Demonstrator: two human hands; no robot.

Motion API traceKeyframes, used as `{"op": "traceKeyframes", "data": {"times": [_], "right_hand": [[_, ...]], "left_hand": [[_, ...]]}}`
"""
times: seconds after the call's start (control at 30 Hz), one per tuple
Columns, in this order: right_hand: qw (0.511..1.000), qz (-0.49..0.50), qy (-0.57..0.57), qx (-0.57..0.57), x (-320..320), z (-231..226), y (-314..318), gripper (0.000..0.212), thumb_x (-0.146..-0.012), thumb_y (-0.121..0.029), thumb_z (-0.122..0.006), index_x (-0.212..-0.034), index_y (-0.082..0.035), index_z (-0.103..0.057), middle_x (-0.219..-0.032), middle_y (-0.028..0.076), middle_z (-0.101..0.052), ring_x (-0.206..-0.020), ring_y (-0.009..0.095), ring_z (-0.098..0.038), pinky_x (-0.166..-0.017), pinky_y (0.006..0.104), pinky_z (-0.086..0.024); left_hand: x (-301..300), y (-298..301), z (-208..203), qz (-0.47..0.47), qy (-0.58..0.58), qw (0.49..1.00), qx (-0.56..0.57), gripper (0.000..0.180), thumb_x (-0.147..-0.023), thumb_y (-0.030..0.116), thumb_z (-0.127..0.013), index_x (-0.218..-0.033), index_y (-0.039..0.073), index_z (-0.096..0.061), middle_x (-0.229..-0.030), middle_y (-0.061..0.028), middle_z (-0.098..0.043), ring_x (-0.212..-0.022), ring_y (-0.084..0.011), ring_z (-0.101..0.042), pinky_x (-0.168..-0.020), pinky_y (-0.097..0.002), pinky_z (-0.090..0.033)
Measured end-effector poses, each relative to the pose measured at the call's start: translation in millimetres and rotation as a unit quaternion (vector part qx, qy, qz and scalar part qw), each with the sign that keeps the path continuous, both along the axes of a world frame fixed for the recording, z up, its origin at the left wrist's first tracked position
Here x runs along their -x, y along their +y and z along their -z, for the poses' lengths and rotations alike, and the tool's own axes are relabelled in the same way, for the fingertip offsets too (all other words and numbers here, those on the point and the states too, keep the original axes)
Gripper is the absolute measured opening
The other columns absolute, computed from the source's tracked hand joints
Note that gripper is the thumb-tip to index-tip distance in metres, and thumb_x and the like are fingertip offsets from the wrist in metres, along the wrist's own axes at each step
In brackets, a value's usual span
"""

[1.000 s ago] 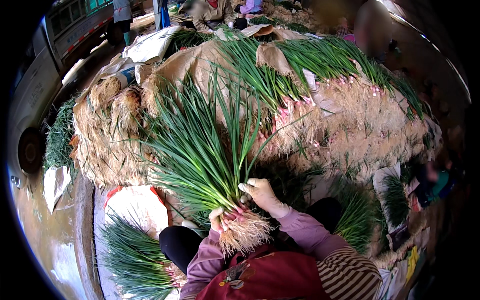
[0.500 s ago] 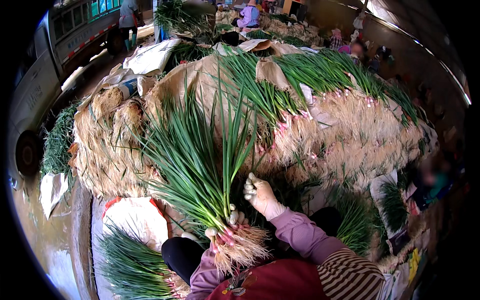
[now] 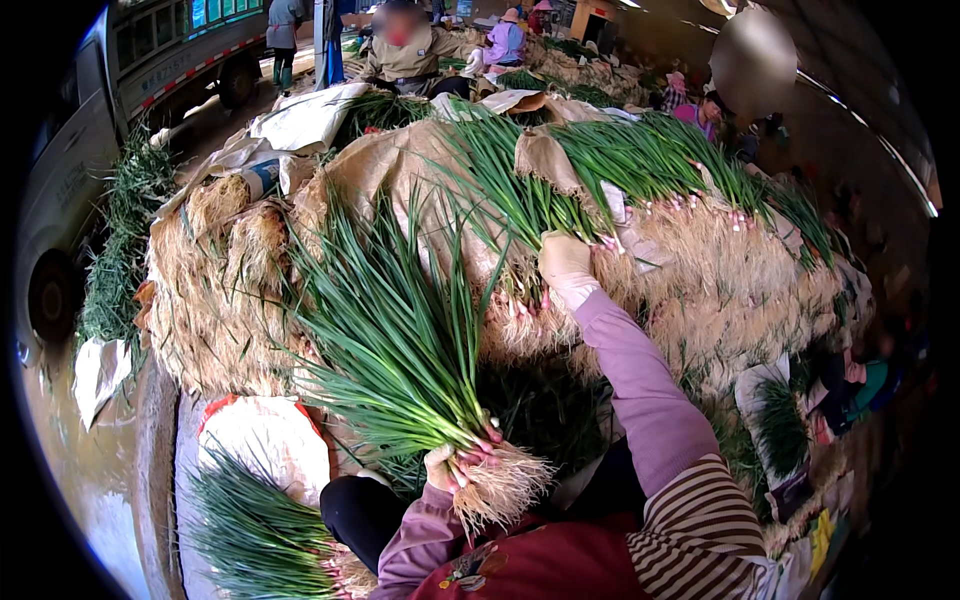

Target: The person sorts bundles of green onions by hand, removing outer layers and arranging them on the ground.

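My left hand [image 3: 440,468], in a pale glove, is closed round a thick bunch of scallions [image 3: 415,370] just above the roots. The long green leaves fan up and away from me, and the pale stringy roots [image 3: 508,485] hang by my lap. Out in front, my gloved right hand [image 3: 566,264] is at the near edge of the heap, fingers curled in at the stems of the heaped scallions [image 3: 640,150]. Its fingertips are partly hidden among them.
Rooty bundles [image 3: 215,310] are stacked on the left of the heap, beside tan sacking [image 3: 400,165]. More scallions [image 3: 255,525] lie at my lower left by a white sack [image 3: 265,445]. A truck [image 3: 170,60] stands far left. Several people work beyond the heap, one person [image 3: 410,50] directly opposite.
My right hand has moved from beside the held bunch forward to the heap, the arm stretching out. The left hand still holds its bunch, slightly shifted. A person opposite has come into fuller view.
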State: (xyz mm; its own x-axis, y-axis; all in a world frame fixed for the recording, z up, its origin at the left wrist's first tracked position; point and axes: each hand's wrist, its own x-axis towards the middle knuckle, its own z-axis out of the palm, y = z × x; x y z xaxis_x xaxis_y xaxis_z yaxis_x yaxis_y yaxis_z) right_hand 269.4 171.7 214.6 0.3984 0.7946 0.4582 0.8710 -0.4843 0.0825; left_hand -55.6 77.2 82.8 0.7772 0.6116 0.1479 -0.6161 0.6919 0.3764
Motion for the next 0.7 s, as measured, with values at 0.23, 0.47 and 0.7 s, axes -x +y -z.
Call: {"op": "traceKeyframes", "data": {"times": [0.23,0.47,0.7], "right_hand": [[0.875,-0.237,0.415,0.079,148,12,-118,0.017,-0.083,-0.016,-0.060,-0.075,-0.001,-0.058,-0.067,0.011,-0.057,-0.063,0.026,-0.059,-0.055,0.0339,-0.044],[0.766,-0.215,0.605,-0.009,175,51,-129,0.017,-0.081,-0.015,-0.061,-0.076,0.001,-0.056,-0.073,0.014,-0.056,-0.069,0.031,-0.057,-0.060,0.0356,-0.044],[0.866,-0.175,0.293,0.365,118,10,-97,0.028,-0.077,-0.035,-0.064,-0.083,-0.007,-0.066,-0.077,0.014,-0.064,-0.079,0.034,-0.061,-0.070,0.0415,-0.046]], "left_hand": [[2,-1,0,0.014,0.017,0.999,-0.040,0.060,-0.077,0.043,-0.048,-0.100,-0.012,-0.057,-0.087,-0.0225,-0.062,-0.093,-0.0323,-0.054,-0.093,-0.0449,-0.038],[-6,3,24,0.050,-0.155,0.987,-0.014,0.061,-0.073,0.035,-0.059,-0.108,-0.013,-0.051,-0.115,-0.0249,-0.051,-0.108,-0.0362,-0.050,-0.092,-0.0458,-0.042],[-5,16,16,-0.008,-0.258,0.947,-0.189,0.093,-0.060,0.038,-0.076,-0.129,-0.010,-0.035,-0.114,-0.0184,-0.053,-0.111,-0.0398,-0.047,-0.096,-0.0517,-0.038]]}}
